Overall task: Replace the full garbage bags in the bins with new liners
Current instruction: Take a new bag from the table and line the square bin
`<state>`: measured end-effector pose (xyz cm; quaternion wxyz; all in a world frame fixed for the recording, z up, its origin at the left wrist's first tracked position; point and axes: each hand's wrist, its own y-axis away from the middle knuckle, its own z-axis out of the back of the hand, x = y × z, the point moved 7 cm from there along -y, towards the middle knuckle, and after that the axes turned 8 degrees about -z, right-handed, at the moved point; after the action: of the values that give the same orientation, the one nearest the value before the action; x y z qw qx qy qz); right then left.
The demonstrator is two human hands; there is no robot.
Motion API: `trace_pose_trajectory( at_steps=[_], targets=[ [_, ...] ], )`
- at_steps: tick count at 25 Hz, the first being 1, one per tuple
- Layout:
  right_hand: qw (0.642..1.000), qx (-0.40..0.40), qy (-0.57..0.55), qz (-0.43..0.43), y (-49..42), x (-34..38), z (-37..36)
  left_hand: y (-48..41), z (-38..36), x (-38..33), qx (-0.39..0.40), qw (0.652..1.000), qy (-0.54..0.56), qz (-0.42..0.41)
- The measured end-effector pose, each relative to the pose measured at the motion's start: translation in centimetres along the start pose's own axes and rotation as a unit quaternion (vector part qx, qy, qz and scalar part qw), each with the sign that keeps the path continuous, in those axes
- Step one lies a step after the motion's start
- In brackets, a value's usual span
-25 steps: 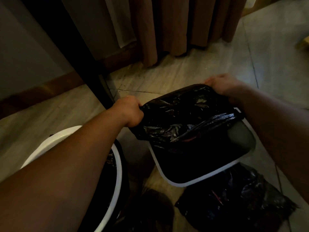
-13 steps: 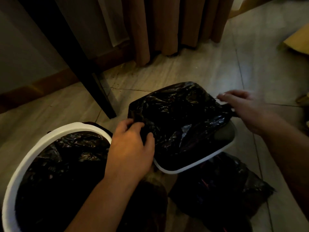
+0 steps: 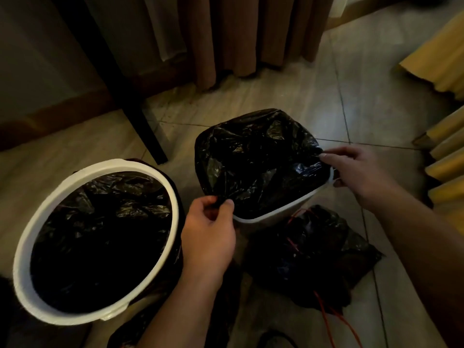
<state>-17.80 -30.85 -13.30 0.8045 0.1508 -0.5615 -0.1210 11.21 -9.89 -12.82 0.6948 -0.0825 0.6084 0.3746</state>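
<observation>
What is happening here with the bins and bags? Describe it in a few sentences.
A person is fitting a black liner over the small bin. The left hand pinches its near edge and the right hand pinches its right edge. The liner covers the far rim; the near white rim shows bare. The round bin on the left is already lined. A black bag with red strings lies on the floor nearby.

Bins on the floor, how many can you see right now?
2. A round bin at lower left, and a smaller bin at centre beneath the black liner. More may be out of frame.
</observation>
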Motion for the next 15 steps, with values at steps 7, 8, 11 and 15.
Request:
trace_pose_trajectory(
  at_steps=[7,8,11,15],
  targets=[
    [0.985,-0.034,-0.158,-0.068,1.8,-2.7,0.2,-0.6,-0.1,1.1,-0.052,0.987,0.150,0.037],
    [0.982,-0.030,-0.171,-0.071,1.9,-2.8,0.2,-0.5,0.1,1.3,-0.058,0.990,0.129,0.022],
    [0.977,-0.010,-0.199,-0.075,2.4,-2.2,0.4,0.1,0.8,0.7,-0.054,0.997,0.021,-0.049],
    [0.959,0.011,-0.263,-0.106,2.9,-2.4,0.2,1.1,0.7,0.6,-0.053,0.995,0.006,-0.078]
  ],
)
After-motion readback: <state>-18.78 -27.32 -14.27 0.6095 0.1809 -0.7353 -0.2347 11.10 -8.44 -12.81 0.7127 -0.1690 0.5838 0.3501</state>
